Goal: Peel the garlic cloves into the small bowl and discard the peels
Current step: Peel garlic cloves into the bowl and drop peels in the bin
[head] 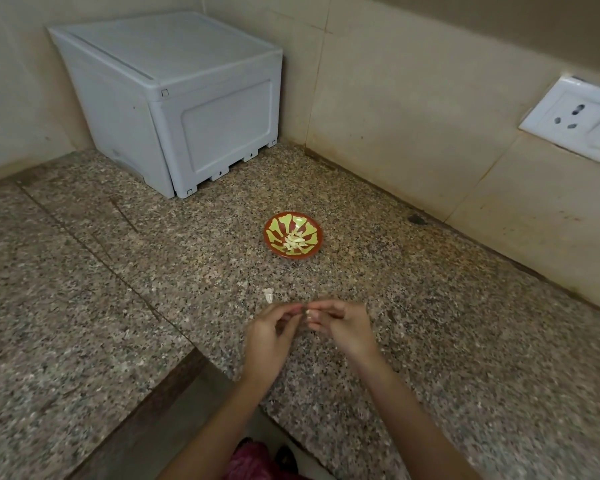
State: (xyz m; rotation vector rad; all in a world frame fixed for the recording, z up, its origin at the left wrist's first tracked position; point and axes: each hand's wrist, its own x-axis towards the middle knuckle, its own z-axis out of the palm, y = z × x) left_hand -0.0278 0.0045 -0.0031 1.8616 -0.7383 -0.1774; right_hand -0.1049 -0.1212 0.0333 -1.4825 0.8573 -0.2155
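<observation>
Over the near counter [465, 341], the left hand [269, 336] and right hand [343, 327] meet, fingers curled, both pinching a small clove [307, 314] that is blurred. A peel [268, 295] lies just beyond. Farther off, the bowl [273, 244] holds peeled cloves [294, 242]. A box [174, 98] stands far left and a socket [575, 119] far right.

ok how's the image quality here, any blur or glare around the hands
Head view: soft, dim light, no glare; left hand and right hand slightly motion-blurred, so the garlic clove they pinch barely resolves; small bowl sharper; wide-angle lens bends the countertop edges.
</observation>
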